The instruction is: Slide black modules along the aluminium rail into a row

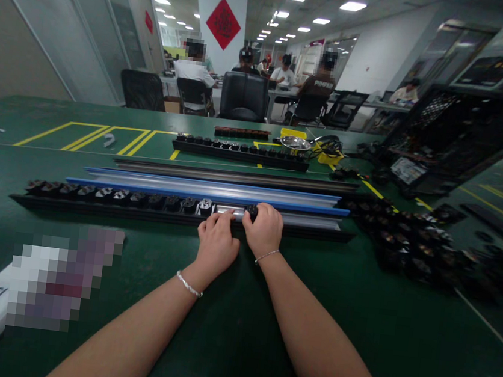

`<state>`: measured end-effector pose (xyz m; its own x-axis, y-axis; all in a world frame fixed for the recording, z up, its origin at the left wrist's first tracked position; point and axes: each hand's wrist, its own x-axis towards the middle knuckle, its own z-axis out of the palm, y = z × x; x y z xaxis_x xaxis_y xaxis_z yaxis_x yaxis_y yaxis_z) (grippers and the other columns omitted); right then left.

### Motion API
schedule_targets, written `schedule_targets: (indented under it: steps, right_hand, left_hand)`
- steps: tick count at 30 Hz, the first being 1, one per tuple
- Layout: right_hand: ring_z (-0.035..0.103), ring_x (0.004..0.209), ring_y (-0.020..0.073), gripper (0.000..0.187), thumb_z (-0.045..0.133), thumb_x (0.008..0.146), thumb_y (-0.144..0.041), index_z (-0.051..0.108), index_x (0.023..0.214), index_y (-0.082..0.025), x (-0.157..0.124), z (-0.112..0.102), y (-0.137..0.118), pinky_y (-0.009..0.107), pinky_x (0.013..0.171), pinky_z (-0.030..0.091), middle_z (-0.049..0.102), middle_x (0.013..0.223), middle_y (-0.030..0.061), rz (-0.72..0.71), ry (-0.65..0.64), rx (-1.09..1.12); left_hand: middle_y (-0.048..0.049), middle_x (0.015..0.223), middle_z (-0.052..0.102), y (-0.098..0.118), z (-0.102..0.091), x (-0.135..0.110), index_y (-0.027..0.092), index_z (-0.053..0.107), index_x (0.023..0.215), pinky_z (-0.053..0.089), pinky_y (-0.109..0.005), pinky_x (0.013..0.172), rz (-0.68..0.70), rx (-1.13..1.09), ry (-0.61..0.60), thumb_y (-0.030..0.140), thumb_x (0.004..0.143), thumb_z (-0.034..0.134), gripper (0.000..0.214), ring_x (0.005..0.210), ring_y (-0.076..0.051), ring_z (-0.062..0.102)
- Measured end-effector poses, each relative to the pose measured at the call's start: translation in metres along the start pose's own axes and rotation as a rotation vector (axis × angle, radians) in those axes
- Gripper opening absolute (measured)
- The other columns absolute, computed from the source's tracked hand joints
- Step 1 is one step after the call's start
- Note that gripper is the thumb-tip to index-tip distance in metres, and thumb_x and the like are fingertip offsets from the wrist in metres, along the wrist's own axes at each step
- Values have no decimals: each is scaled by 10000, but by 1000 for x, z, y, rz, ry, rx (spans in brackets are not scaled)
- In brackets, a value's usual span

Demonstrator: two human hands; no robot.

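The right grip (265, 231) pinches a black socket (252, 211) seated in the long rail (311, 222). Just left of it, the left grip (217, 242) lies spread, fingers pressing the rail, apparently to steady it. Fitted sockets (118, 196) run farther left. Spare sockets (413, 243) are heaped on the worktop (235, 332), right of both.

Single view, worn on our head. It faces forward and down, from the near edge of the green worktop (265, 311) toward its far edge. Our left hand (216, 246) and right hand (265, 229) sit close, mid-frame, forearms entering from below. The wide lens bends the worktop's side edges, and the office beyond looks distant.
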<state>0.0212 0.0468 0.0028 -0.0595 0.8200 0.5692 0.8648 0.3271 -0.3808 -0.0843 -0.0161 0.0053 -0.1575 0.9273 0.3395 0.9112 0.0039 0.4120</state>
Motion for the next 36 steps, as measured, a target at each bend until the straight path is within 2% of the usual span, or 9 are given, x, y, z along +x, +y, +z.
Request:
schedule_targets:
  steps: [36]
  right_hand:
    - [559,946,250,223,519,800,-292,619,913,-128,0,-2,4,360,908,359,659,969,117,45,35,-37]
  left_hand:
    - [-86,1303,561,-1,2,0,187,488,1214,306,-460,992,11,-18,13,113,667,483,552,1211,-273,426]
